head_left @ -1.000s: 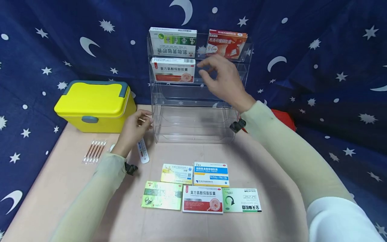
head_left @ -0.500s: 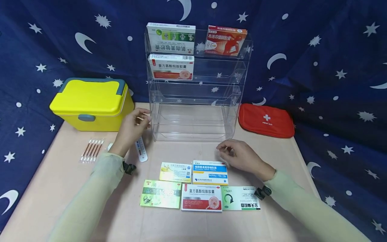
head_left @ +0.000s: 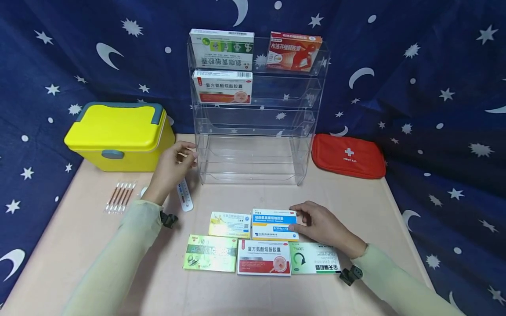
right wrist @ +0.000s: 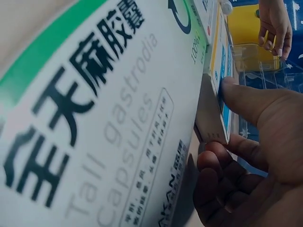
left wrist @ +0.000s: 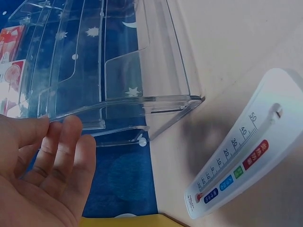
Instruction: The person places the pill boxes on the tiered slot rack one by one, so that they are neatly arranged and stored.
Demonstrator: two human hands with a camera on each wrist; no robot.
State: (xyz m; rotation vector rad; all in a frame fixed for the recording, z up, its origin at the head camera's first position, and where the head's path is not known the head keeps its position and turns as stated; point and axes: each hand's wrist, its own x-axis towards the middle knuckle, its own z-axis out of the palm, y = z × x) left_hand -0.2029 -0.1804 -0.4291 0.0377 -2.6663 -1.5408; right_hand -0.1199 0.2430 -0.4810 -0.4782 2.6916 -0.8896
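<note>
My right hand (head_left: 301, 219) grips the right end of a blue-and-white medicine box (head_left: 272, 224) lying on the table. In the right wrist view the thumb lies on the box's top face (right wrist: 220, 94) and the fingers (right wrist: 222, 175) curl at its end. My left hand (head_left: 185, 154) rests with relaxed fingers (left wrist: 71, 146) against the left front edge of the clear acrylic rack (head_left: 253, 127), which also fills the left wrist view (left wrist: 123, 101). A white thermometer (head_left: 185, 195) lies flat just beside that hand, shown close up as the thermometer (left wrist: 236, 172).
The rack holds three boxes: green-white (head_left: 222, 49), red (head_left: 294, 50), red-white (head_left: 223, 87). On the table lie a yellow box (head_left: 230, 224), a green box (head_left: 210, 253), a red-white box (head_left: 264, 258) and a green-white box (head_left: 314, 259). Yellow case (head_left: 118, 136), swabs (head_left: 120, 197), red pouch (head_left: 348, 156).
My right hand came down from the rack's upper shelves to the table and took hold of the blue-and-white box's end. The left hand stayed at the rack's edge.
</note>
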